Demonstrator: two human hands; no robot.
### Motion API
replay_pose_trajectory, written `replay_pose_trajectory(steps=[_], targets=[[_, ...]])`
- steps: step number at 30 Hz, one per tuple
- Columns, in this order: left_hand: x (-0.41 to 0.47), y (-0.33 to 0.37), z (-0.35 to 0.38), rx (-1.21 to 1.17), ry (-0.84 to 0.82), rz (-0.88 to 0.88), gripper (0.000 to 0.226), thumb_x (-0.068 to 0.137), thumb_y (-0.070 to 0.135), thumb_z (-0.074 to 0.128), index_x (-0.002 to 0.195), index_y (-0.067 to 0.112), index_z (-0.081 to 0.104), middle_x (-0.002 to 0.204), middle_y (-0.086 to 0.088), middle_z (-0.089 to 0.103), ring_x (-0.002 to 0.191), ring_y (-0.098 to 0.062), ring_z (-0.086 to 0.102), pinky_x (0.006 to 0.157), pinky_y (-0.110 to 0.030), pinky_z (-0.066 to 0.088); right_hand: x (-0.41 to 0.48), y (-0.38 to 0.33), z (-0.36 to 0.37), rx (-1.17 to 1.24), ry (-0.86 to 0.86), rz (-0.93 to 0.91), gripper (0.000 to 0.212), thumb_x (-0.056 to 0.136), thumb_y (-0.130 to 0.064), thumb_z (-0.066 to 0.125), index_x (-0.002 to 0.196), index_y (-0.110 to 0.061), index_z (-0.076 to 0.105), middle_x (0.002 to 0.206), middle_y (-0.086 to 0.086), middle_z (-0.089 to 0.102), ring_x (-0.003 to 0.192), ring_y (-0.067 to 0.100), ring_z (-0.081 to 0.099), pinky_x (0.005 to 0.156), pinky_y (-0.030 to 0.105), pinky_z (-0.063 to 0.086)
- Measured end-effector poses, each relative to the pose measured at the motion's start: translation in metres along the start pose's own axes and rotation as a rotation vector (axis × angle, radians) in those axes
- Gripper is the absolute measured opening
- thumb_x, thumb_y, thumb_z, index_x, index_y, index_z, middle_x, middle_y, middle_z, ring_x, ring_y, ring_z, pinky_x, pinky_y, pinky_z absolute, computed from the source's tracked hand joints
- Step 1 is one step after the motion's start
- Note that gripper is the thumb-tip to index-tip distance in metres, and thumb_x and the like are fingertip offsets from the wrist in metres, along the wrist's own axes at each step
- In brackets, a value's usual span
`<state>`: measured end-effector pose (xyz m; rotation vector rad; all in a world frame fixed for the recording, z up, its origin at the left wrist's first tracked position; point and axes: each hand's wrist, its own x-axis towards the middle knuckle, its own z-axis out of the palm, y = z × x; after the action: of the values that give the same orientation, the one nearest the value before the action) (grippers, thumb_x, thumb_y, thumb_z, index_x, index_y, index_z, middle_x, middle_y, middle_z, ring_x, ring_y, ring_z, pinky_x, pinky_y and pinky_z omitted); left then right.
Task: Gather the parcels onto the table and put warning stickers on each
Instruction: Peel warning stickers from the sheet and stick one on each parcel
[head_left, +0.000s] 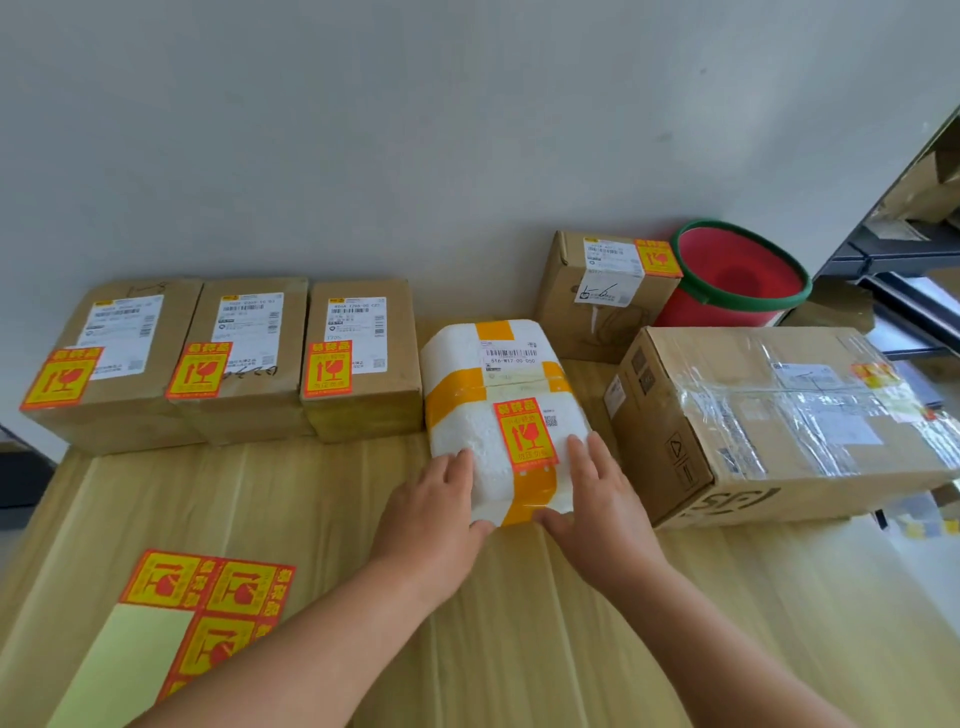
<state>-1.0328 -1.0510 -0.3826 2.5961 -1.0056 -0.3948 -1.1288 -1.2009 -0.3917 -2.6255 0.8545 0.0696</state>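
foam parcel (467, 415), white and banded with yellow tape, lies on the wooden table (519, 623), and everything else is placed from it. a red-and-yellow warning sticker (525, 434) is stuck on its top, towards the near end, partly over the lengthwise tape. the left hand (434, 512) holds the parcel's near left corner: the fingers lie over the top edge and the thumb is tucked against the near face. the right hand (597, 493) holds the near right corner the same way, with its fingers lying fairly straight on top just right of the sticker and its thumb against the near face by the tape.

just left of the parcel, a row of three brown boxes (249, 364) stands side by side, each with a white shipping label and a warning sticker at its near left corner. just right of the parcel sits a large carton (779, 415) wrapped in clear tape, with a sticker near its far right edge. behind the parcel and to the right is a smaller brown box (597, 296) with a sticker on its top right corner, and a red bucket (737, 275) with a green rim is beside that. a sticker sheet (208, 603), part of its backing bare, lies on the table well to the near left of the parcel.
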Motion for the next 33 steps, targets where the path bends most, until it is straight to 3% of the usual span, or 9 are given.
replay_pose_trajectory(steps=[5,11,15,19,23,30,33], targets=[[0.028,-0.006,-0.007,0.188,0.044,0.063,0.067,0.092,0.041,0.053,0.147,0.021,0.019,0.146,0.001,0.033,0.131,-0.023,0.033,0.105,-0.034,0.03,0.022,-0.006,0.001,-0.012,0.043,-0.021,0.086,0.085,-0.044,0.066,0.149,-0.017,0.016,0.157,0.007,0.016,0.141,0.028,0.027,0.111,0.039,0.032],[0.049,-0.011,-0.009,0.279,0.108,0.085,0.057,0.093,0.041,0.051,0.141,0.02,0.03,0.137,-0.001,0.041,0.125,-0.023,0.037,0.104,-0.034,0.029,0.048,-0.014,0.002,0.002,0.062,-0.016,0.082,0.088,-0.044,0.062,0.149,-0.015,0.016,0.157,0.007,0.018,0.142,0.027,0.026,0.112,0.039,0.032],[0.056,-0.011,-0.013,0.293,0.152,0.126,0.052,0.09,0.041,0.054,0.134,0.02,0.036,0.135,-0.001,0.04,0.126,-0.024,0.035,0.104,-0.035,0.028,0.052,-0.019,-0.007,-0.013,0.05,-0.018,0.085,0.085,-0.057,0.057,0.149,-0.015,0.02,0.157,0.009,0.019,0.145,0.026,0.019,0.116,0.04,0.024],[0.06,-0.007,-0.012,0.285,0.116,0.182,0.072,0.091,0.045,0.049,0.149,0.02,0.015,0.157,-0.008,0.011,0.145,-0.029,0.006,0.116,-0.041,0.01,0.09,-0.024,-0.047,-0.009,0.22,-0.039,0.075,0.091,-0.052,0.053,0.149,-0.014,0.026,0.159,0.009,0.017,0.147,0.025,0.013,0.118,0.04,0.014],[0.079,0.002,-0.012,0.312,-0.004,0.192,0.098,0.084,0.066,0.047,0.151,0.021,-0.009,0.159,-0.006,-0.016,0.145,-0.028,-0.02,0.116,-0.045,-0.008,0.152,-0.022,-0.081,-0.149,0.317,-0.047,0.069,0.092,-0.037,0.058,0.148,-0.013,0.028,0.158,0.008,0.02,0.147,0.027,0.013,0.118,0.042,0.016],[0.102,0.007,-0.009,0.352,-0.081,0.194,0.112,0.075,0.073,0.052,0.151,0.02,-0.012,0.158,-0.008,-0.019,0.144,-0.028,-0.021,0.116,-0.048,-0.011,0.213,-0.008,-0.11,-0.365,0.304,-0.018,0.075,0.092,-0.025,0.057,0.151,-0.013,0.014,0.16,0.009,0.007,0.148,0.03,-0.001,0.118,0.044,0.009],[0.103,0.004,-0.007,0.349,-0.086,0.196,0.109,0.076,0.071,0.05,0.151,0.021,-0.012,0.158,-0.008,-0.019,0.145,-0.027,-0.019,0.117,-0.049,-0.009,0.223,0.003,-0.11,-0.4,0.208,0.008,0.083,0.09,-0.034,0.06,0.153,-0.015,0.008,0.161,0.008,0.007,0.148,0.03,0.0,0.118,0.045,0.009]])
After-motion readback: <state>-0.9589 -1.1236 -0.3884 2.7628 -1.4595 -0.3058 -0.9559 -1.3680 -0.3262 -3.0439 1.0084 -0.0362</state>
